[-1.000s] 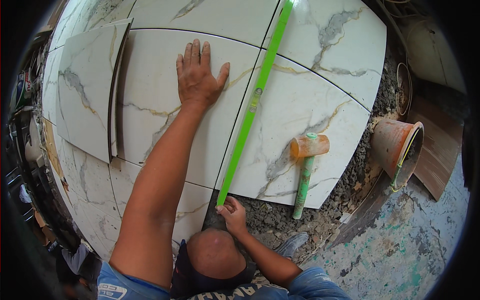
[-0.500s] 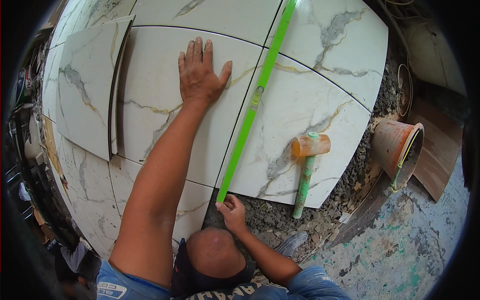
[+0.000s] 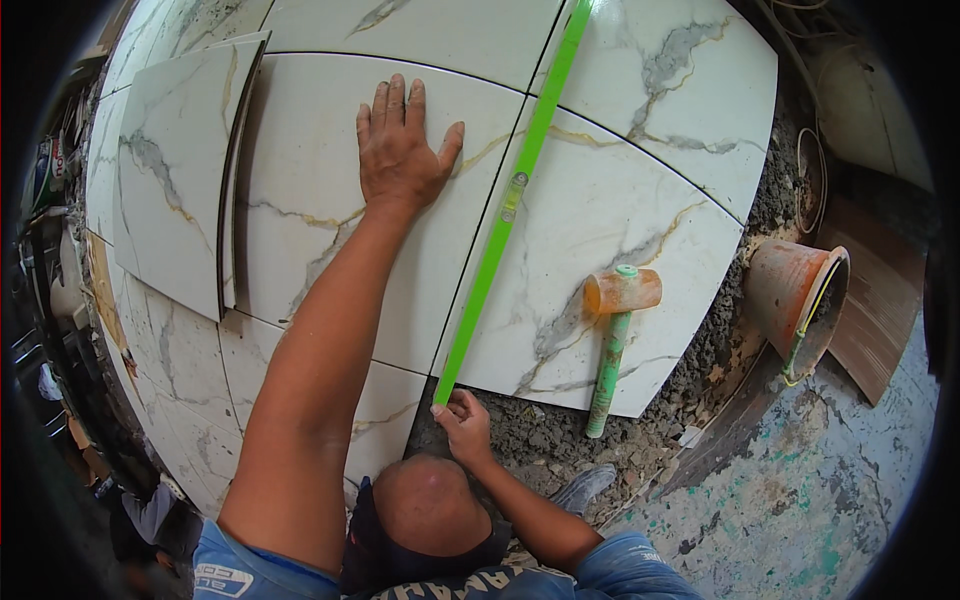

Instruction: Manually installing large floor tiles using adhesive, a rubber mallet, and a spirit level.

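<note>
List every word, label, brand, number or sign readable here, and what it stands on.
Wording is not copied out; only its place is given.
Left sleeve: pale printed lettering.
Shirt front: large pale lettering, cut off below.
Right sleeve: small print, too small to read.
Green package, far left: lettering, too small to read surely.
Green level: none readable.

Left hand (image 3: 405, 165) lay flat on veined tile (image 3: 310, 110); right hand (image 3: 465, 430) held green level (image 3: 495, 250) end, mallet (image 3: 613, 360) nearby.

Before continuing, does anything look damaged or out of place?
The pale blue painted floor at lower right looks damaged, its coating patchy. The mallet with orange head and green handle overhangs the edge of its white veined tile.
</note>
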`<action>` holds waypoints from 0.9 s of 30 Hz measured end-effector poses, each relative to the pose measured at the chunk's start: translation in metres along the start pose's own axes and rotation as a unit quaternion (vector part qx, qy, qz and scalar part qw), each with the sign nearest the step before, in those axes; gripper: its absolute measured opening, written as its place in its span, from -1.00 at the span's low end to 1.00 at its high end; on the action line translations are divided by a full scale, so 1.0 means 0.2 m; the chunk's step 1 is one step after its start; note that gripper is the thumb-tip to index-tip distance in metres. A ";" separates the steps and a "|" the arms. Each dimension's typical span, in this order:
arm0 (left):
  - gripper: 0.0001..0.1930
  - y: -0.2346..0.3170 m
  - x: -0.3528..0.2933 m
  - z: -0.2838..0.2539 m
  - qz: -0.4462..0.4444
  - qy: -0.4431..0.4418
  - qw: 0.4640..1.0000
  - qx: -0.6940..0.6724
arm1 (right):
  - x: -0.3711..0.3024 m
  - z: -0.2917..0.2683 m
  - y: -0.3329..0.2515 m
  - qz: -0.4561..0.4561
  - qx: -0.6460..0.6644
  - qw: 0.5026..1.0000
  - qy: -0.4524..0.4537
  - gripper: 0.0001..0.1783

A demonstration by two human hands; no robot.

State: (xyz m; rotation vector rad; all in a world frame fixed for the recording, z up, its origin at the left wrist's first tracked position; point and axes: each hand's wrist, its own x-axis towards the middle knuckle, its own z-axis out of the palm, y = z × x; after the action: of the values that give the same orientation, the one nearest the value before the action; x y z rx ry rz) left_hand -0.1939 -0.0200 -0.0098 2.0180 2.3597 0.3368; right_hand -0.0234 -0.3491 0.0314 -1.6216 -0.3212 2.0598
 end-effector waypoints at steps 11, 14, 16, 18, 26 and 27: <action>-0.24 0.00 0.00 -0.01 -0.001 -0.006 1.000 0.003 | 0.00 0.00 0.00 0.001 0.006 1.000 0.002 -0.66; -0.24 0.00 0.00 -0.01 -0.001 -0.004 1.000 0.004 | 0.00 0.00 0.00 -0.001 0.004 1.000 0.001 -0.65; -0.24 0.00 0.00 0.00 -0.003 -0.013 1.000 0.001 | 0.00 0.00 0.00 0.006 0.014 1.000 0.003 -0.65; -0.24 0.00 0.00 0.00 -0.001 -0.005 1.000 0.001 | 0.00 0.00 0.00 0.003 0.008 1.000 -0.003 -0.65; -0.25 0.00 0.00 -0.01 0.000 -0.003 1.000 -0.001 | 0.00 0.01 -0.02 0.002 0.003 1.000 -0.002 -0.65; -0.25 0.00 0.00 -0.01 0.001 0.005 1.000 -0.003 | 0.00 0.01 -0.02 -0.002 0.001 1.000 -0.003 -0.65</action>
State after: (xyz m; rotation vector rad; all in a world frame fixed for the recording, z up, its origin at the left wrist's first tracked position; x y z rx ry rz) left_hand -0.1937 -0.0199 -0.0078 2.0212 2.3584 0.3550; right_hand -0.0237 -0.3453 0.0343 -1.6133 -0.3254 2.0610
